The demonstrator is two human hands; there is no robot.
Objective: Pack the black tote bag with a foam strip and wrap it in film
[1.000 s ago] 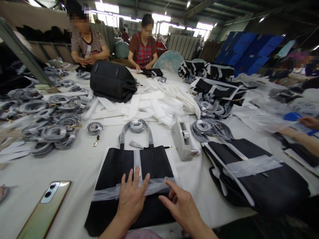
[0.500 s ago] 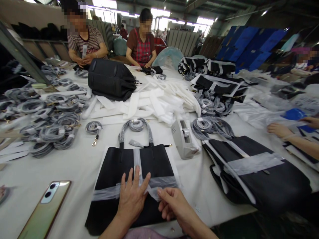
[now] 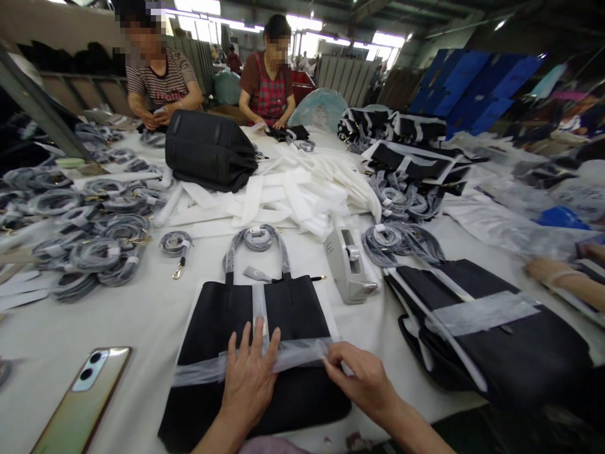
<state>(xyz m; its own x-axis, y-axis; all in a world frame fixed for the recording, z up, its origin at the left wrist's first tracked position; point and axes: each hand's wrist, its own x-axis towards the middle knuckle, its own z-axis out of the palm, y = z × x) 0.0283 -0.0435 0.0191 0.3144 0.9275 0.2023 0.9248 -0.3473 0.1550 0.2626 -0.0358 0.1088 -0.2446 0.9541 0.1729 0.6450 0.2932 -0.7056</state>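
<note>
Black tote bag [image 3: 302, 394] lies flat on the worktop [image 3: 146, 315], a translucent strip [image 3: 300, 353] already across it, one end seemingly unsecured. The left hand [image 3: 248, 381] spreads flat over the strip; the right hand [image 3: 362, 378] pinches that end. From where I stand, white worktop shows leftward to the phone [image 3: 85, 397]; the tape dispenser [image 3: 341, 268] stands near, rightward.

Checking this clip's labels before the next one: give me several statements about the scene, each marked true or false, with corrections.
1. The left hand is spread over the nearest black bag. True.
2. The grey tape dispenser stands right of that bag's handles. True.
3. The right hand is on the tape dispenser. False: it is at the pale band's right end.
4. A coiled strap lies left of the handles. True.
5. The phone is right of both hands. False: it is left of them.
</note>
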